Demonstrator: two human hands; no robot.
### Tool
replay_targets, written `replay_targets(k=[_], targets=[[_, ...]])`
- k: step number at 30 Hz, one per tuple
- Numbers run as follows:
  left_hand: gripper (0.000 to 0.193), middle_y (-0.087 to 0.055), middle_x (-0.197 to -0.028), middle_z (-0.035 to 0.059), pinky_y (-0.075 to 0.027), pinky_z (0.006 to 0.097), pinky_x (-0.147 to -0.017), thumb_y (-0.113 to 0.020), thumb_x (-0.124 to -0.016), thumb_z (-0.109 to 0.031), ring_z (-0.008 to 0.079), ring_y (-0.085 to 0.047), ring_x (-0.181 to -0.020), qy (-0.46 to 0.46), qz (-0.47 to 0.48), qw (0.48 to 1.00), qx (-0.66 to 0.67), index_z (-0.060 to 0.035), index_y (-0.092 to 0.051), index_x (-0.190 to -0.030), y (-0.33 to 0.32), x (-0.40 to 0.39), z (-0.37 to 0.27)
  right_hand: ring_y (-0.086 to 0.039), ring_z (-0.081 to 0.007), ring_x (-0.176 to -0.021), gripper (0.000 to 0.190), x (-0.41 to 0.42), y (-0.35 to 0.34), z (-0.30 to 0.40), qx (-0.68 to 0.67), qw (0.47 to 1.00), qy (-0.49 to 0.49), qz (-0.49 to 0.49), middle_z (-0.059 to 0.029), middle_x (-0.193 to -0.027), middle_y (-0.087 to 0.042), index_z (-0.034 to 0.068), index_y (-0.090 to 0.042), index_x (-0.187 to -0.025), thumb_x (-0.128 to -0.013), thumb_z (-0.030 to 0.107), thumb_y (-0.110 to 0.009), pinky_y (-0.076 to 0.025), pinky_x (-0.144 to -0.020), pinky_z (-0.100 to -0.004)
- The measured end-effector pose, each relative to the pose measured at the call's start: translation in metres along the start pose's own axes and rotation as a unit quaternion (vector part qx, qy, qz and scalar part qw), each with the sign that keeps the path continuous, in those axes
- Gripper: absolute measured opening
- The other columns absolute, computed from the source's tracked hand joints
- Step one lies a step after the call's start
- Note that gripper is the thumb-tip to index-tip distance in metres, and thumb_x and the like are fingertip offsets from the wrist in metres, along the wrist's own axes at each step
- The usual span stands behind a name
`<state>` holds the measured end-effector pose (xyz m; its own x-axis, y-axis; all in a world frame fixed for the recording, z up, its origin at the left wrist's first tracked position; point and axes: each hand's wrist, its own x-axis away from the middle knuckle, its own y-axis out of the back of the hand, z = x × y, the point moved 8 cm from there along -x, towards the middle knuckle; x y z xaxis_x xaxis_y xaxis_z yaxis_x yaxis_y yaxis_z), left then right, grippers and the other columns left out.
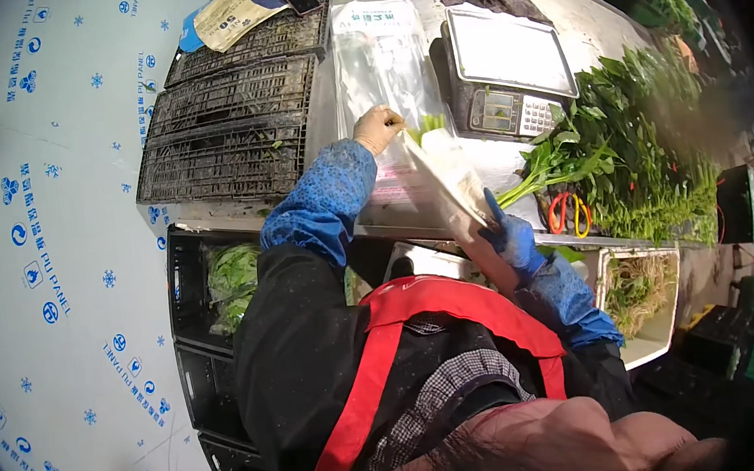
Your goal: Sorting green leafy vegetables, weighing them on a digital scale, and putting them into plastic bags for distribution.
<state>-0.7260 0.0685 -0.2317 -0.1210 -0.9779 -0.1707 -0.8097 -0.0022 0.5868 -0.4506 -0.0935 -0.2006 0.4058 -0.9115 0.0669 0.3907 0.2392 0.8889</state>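
My bare left hand (378, 130) pinches the upper edge of a pale plastic sleeve (442, 168) above the worktable. The sleeve slants down to the right, where my blue-gloved right hand (517, 242) grips its lower end, one finger lying along it. Light green stalks (431, 125) show at the sleeve's upper end; whether they are inside it I cannot tell. Beneath and beyond my left hand lies a pile of clear printed plastic bags (380, 51). A bunch of leafy green stems (557, 167) lies just past my right fingertips.
A digital scale (511, 69) stands behind the bags. Scissors (569, 213) with red and yellow handles lie by heaped greens (648, 148). Black plastic crates (224, 127) stand on the left; another crate (198, 287) below holds bagged greens. A white foam box (652, 335) sits lower right.
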Motion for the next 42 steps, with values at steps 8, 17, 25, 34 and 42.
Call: replay_targets(k=[8,17,25,34,42], targets=[[0.013,-0.057,-0.078,0.0070,-0.047,0.0304,-0.066,-0.063,-0.072,-0.017,0.0216,-0.059,-0.072,-0.047,-0.029,0.994,-0.090,-0.0056,-0.064,-0.078,0.012,0.013,-0.058,-0.057,-0.0359,-0.062,0.080,0.002,-0.004,-0.004,0.039,0.998,0.040,-0.027,-0.0184,-0.072,-0.059,0.020,-0.022,-0.137,-0.071,0.026,-0.066,-0.044,-0.053,-0.0410],[0.015,-0.057,-0.078,0.0065,-0.047,0.0307,-0.067,-0.063,-0.072,-0.020,0.0217,-0.059,-0.074,-0.065,-0.050,0.992,-0.092,-0.0060,-0.063,-0.075,0.010,0.016,-0.079,-0.057,-0.0378,-0.063,0.083,-0.023,0.007,0.003,-0.007,0.994,0.069,-0.079,-0.0206,-0.080,-0.059,0.016,-0.017,-0.138,-0.071,0.019,-0.065,-0.044,-0.054,-0.0428],[0.019,-0.058,-0.085,0.0064,-0.047,0.0306,-0.071,-0.067,-0.070,-0.020,0.0191,-0.059,-0.077,-0.107,-0.081,0.988,-0.082,-0.0046,-0.061,-0.080,-0.029,0.045,-0.134,-0.057,-0.0396,-0.066,0.083,-0.082,0.021,0.021,0.001,0.998,0.046,-0.043,-0.0243,-0.091,-0.058,0.015,-0.011,-0.139,-0.073,0.012,-0.061,-0.045,-0.057,-0.0430],[0.035,-0.057,-0.099,0.0122,-0.045,0.0352,-0.078,-0.072,-0.066,-0.012,0.0218,-0.057,-0.088,-0.006,-0.442,0.897,-0.028,-0.0028,-0.061,-0.098,0.034,0.072,-0.042,-0.058,-0.0408,-0.072,0.088,-0.066,0.032,0.051,-0.097,0.968,0.218,-0.080,-0.0251,-0.090,-0.058,0.019,-0.008,-0.139,-0.072,0.013,-0.065,-0.046,-0.061,-0.0442],[0.020,-0.059,-0.100,0.0159,-0.046,0.0347,-0.071,-0.058,-0.078,-0.018,0.0297,-0.058,-0.085,0.140,-0.187,0.972,-0.005,-0.0095,-0.065,-0.094,0.010,0.059,-0.041,-0.056,-0.0414,-0.067,0.090,-0.076,0.015,0.037,-0.089,0.989,0.110,-0.050,-0.0243,-0.097,-0.057,0.017,0.000,-0.139,-0.074,0.010,-0.061,-0.044,-0.057,-0.0437]])
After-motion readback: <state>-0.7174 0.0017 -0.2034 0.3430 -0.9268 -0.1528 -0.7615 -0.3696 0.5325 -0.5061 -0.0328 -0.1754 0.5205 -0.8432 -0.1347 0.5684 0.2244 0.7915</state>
